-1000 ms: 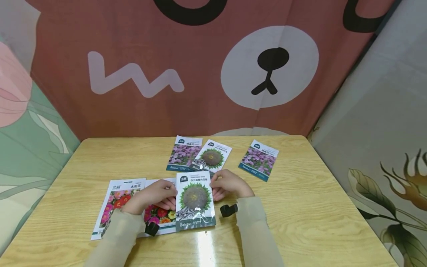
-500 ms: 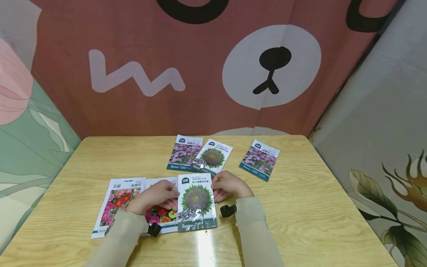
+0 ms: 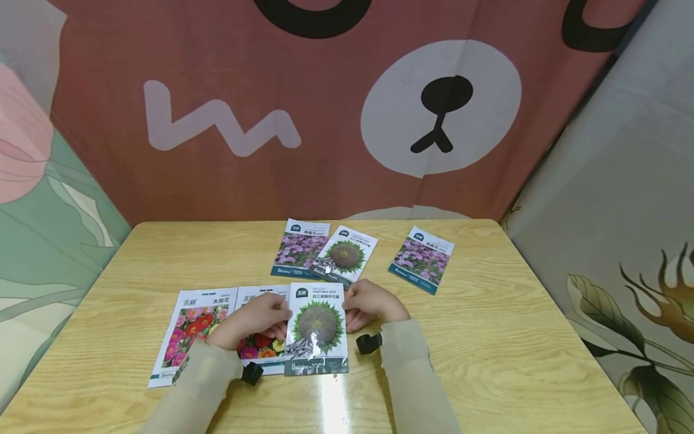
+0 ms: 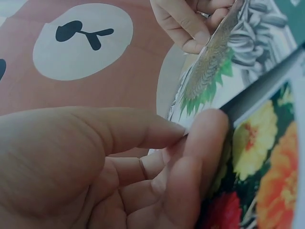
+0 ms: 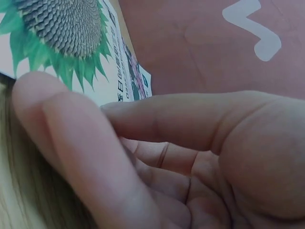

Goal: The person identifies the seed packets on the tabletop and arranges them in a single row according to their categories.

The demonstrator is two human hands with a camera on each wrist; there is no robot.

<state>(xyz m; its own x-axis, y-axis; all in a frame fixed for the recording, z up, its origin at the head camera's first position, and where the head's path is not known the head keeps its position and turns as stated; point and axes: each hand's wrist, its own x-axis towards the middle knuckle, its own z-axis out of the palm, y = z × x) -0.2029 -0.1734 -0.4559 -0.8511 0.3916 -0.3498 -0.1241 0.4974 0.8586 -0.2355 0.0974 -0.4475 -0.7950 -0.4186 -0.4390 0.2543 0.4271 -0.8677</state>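
Note:
Between both hands is a sunflower seed packet [image 3: 317, 328], white with a green-fringed flower head and a dark green bottom band. My left hand [image 3: 256, 319] pinches its left edge between thumb and fingers, seen closely in the left wrist view. At the opposite edge, my right hand [image 3: 374, 305] pinches the packet near its upper right side; the right wrist view shows thumb and fingertips meeting there. Under the left hand lies a packet with red, yellow and pink flowers [image 3: 264, 352], partly covered. Beside it lies a similar flower packet [image 3: 187, 337], partly hidden by the left forearm.
Behind the hands, a purple-flower packet [image 3: 298, 250] is overlapped by a second sunflower packet [image 3: 346, 254]. Another purple-flower packet [image 3: 423, 259] lies farther right. All rest on a wooden table [image 3: 488, 349] before a reddish-brown curtain [image 3: 244, 187] with a bear print.
The sunflower packet dips slightly at its lower edge and shifts a little left against half a second ago. Both hands keep their grip and barely move.

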